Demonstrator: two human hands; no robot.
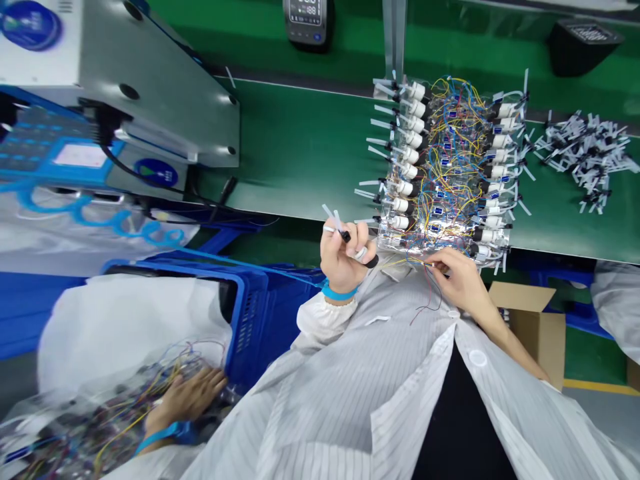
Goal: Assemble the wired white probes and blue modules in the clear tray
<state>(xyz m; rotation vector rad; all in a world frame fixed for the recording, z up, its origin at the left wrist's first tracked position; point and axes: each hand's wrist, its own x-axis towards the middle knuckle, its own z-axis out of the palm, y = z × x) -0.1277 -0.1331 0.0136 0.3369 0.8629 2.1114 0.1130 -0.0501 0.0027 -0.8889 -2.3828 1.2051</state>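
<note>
Grey-striped cloth of a coat (325, 387) lies nearest, below the wired assembly (445, 163). At the assembly's near edge, the left hand (347, 253) is curled nearly closed around a white-and-black part (367, 257), a black clip (345, 236) with pale strips poking up between its fingers; the right hand (457, 280) pinches thin wires (425, 263). Beneath the assembly spreads a green surface (300, 143); right of it, a pile of clips (587, 153); beyond it, leftward, a display device (306, 37).
</note>
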